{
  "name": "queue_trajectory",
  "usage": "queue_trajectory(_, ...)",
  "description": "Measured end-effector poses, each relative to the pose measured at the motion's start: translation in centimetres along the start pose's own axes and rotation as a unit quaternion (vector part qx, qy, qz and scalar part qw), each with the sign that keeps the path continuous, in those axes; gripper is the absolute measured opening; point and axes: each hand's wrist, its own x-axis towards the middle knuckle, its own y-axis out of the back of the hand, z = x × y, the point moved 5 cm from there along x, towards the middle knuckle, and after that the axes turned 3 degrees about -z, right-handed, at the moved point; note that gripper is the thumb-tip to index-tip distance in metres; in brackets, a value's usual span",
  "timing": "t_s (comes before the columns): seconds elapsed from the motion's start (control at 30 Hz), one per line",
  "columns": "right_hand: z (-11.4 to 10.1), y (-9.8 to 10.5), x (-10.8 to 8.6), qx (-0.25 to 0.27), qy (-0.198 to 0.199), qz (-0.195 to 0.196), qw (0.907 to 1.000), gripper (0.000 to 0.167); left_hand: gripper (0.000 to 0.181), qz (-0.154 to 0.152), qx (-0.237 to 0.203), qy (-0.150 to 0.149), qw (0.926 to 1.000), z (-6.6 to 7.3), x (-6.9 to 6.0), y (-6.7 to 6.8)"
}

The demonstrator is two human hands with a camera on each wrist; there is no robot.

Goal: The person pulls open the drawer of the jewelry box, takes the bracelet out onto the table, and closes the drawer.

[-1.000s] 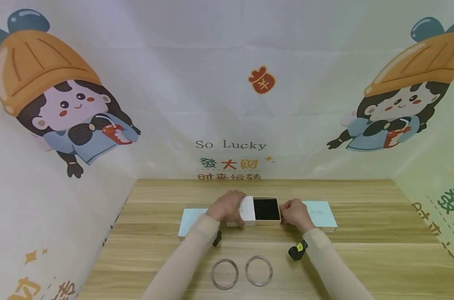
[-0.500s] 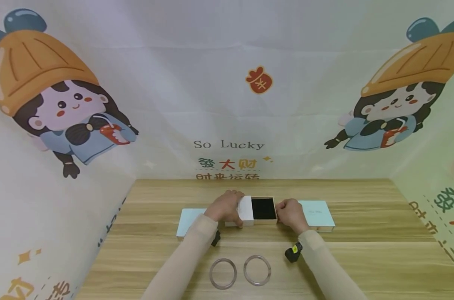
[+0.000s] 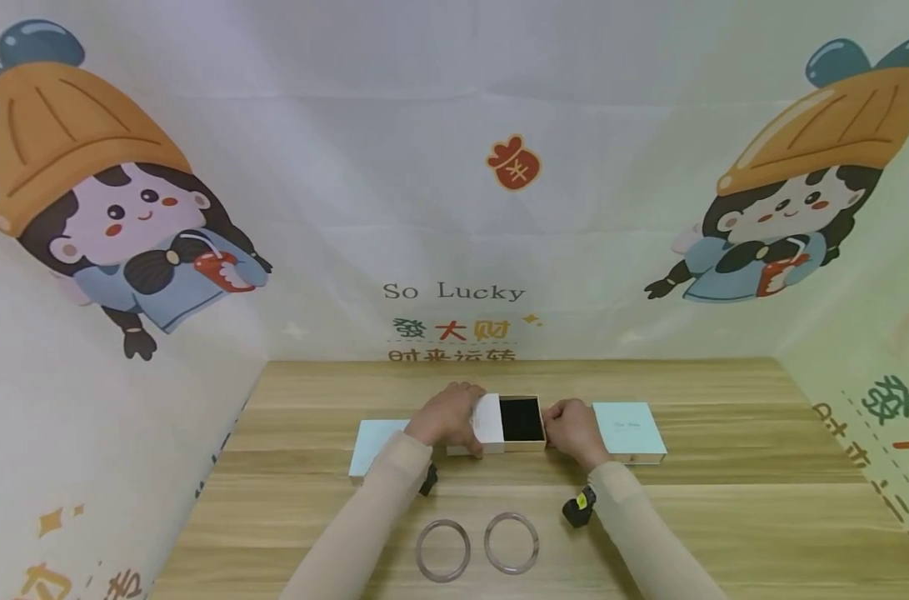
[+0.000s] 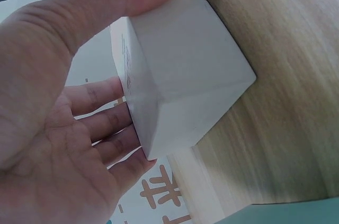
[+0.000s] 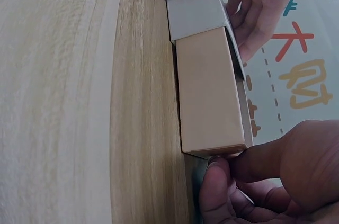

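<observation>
A white drawer-style gift box lies on the table, its tan drawer [image 5: 209, 86] partly out of the white sleeve [image 4: 185, 49]. Black lining [image 3: 522, 418] shows inside the drawer. My left hand [image 3: 448, 417] grips the sleeve, thumb on the near side and fingers behind it, as the left wrist view also shows. At the drawer's right end is my right hand [image 3: 574, 429], thumb and forefinger pinched together against the end face; anything between those fingertips is hidden. Two pale round bangles [image 3: 442, 551] lie apart on the table in front of the box.
A light blue box [image 3: 629, 432] sits just right of my right hand. Another light blue box [image 3: 372, 446] stands at the left, partly covered by my left forearm. Printed cloth walls [image 3: 439, 208] close off the back and sides of the wooden table [image 3: 724, 517].
The drawer has slid a little further left into the sleeve, with my right hand moving along. My left hand keeps its grip on the sleeve. The head view has turned slightly right.
</observation>
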Motion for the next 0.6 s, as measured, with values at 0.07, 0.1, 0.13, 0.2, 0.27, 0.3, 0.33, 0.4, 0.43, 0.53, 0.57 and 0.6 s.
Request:
queue_trajectory(0.07,-0.07,-0.05,-0.04,-0.007,-0.003,0.0,1.0,0.021,0.1,0.0,0.0,0.002,1.0,0.0,0.02,-0.03)
queue_trajectory(0.1,-0.09,-0.1,-0.03,-0.009,-0.005,-0.001,0.9999,0.021,0.1,0.0,-0.001,0.002,1.0,0.01,0.04,-0.04)
queue_trajectory(0.13,-0.09,-0.16,-0.01,-0.009,-0.009,-0.002,0.9999,0.021,0.1,0.001,-0.001,0.002,1.0,-0.01,0.06,-0.06)
queue_trajectory(0.2,-0.15,-0.25,0.01,-0.008,-0.012,-0.002,0.9999,0.021,0.1,0.003,-0.002,0.001,1.0,-0.05,0.14,-0.12)
queue_trajectory(0.27,-0.27,-0.32,0.02,-0.006,-0.009,-0.001,0.9999,0.02,0.099,0.006,-0.002,-0.001,1.0,-0.07,0.22,-0.18)
queue_trajectory(0.3,-0.3,-0.36,0.04,-0.005,-0.007,-0.001,1.0,0.02,0.099,0.007,-0.004,-0.001,1.0,-0.06,0.24,-0.19)
queue_trajectory(0.33,-0.3,-0.41,0.06,-0.005,-0.006,-0.001,1.0,0.02,0.099,0.008,-0.005,-0.001,1.0,-0.06,0.28,-0.2)
queue_trajectory(0.4,-0.26,-0.52,0.12,-0.007,-0.001,0.001,1.0,0.019,0.099,0.008,-0.008,0.0,0.9999,-0.06,0.28,-0.2)
queue_trajectory(0.43,-0.24,-0.58,0.15,-0.007,0.001,0.003,1.0,0.018,0.099,0.008,-0.01,-0.001,0.9999,-0.05,0.27,-0.21)
queue_trajectory(0.53,-0.05,-0.84,0.31,-0.006,0.007,0.006,0.9999,0.016,0.099,0.007,-0.013,0.001,0.9999,-0.09,0.23,-0.23)
queue_trajectory(0.57,-0.04,-0.9,0.34,-0.004,0.01,0.008,0.9999,0.016,0.1,0.007,-0.014,0.001,0.9999,-0.11,0.21,-0.24)
queue_trajectory(0.6,-0.02,-0.97,0.39,-0.003,0.013,0.009,0.9999,0.015,0.1,0.008,-0.013,0.001,0.9999,-0.16,0.23,-0.28)
